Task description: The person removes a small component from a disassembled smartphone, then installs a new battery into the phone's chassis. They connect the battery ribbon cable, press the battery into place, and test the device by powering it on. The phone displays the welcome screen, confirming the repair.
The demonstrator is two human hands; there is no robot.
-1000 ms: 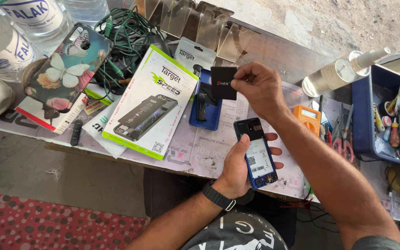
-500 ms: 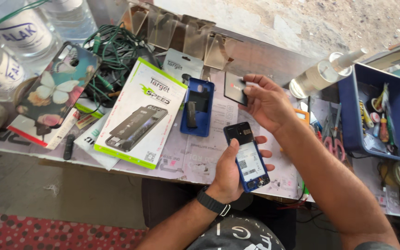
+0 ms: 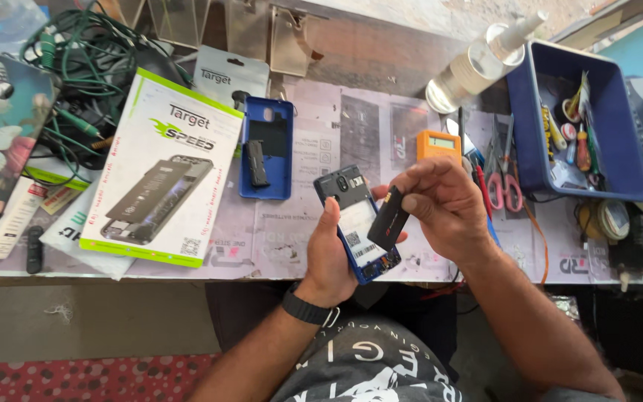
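While the left hand [image 3: 336, 249] is wrapped around a blue phone with its back cover off [image 3: 357, 223], the right hand [image 3: 444, 205] pinches a flat black battery [image 3: 388, 217] just above it. Both grips are closed — the left on the phone, the right on the battery, with the fingertips at the battery's top end. The phone is held out over the front edge of the desk [image 3: 321, 246], open back facing up, and its long side runs away from the person, leaning a little to the left. The battery's long side leans the other way, so the two cross at a slant, and its lower end touches or sits just over the white label inside the phone. The right hand is the nearer one to the battery; the phone lies down and to the left of it. On the desk beyond, well apart from the hands, lie a blue phone back cover [image 3: 266, 147], a white and green box with a phone picture [image 3: 161, 167] and a small orange meter [image 3: 438, 145] — and a blue plastic tub of tools [image 3: 626, 167] stands at the right.
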